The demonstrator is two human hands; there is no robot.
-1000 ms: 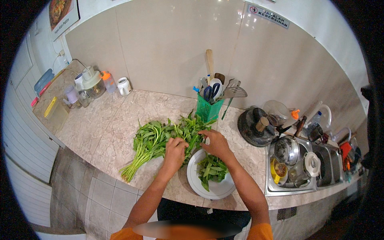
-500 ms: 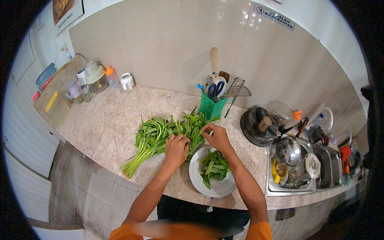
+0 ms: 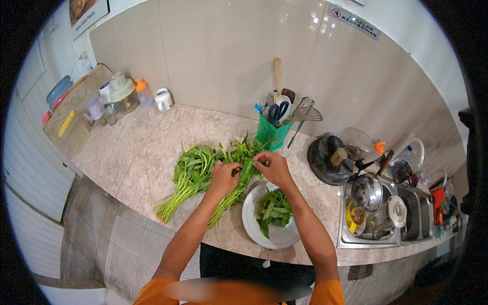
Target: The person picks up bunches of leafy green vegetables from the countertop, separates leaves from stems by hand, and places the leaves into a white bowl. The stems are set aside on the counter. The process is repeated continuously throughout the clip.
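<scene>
Two bunches of leafy greens that look like water spinach lie on the counter, pale stems toward me. Over the right-hand bunch, my left hand is closed, fingers curled around part of a sprig. My right hand pinches a green leaf between thumb and fingertips, just across from the left. Below my right wrist stands a white plate holding a small heap of loose picked leaves. My left fingertips are partly hidden, so the exact stem they grip does not show.
A green basket of utensils stands behind the greens. Right of it are a dark stone mortar and a metal sink crowded with pots and dishes. A white mug, bottles and a blender-like appliance stand at the back left.
Both hands have come up slightly, and a green leaf now shows between them. The stems of the right-hand bunch show more below my left hand.
</scene>
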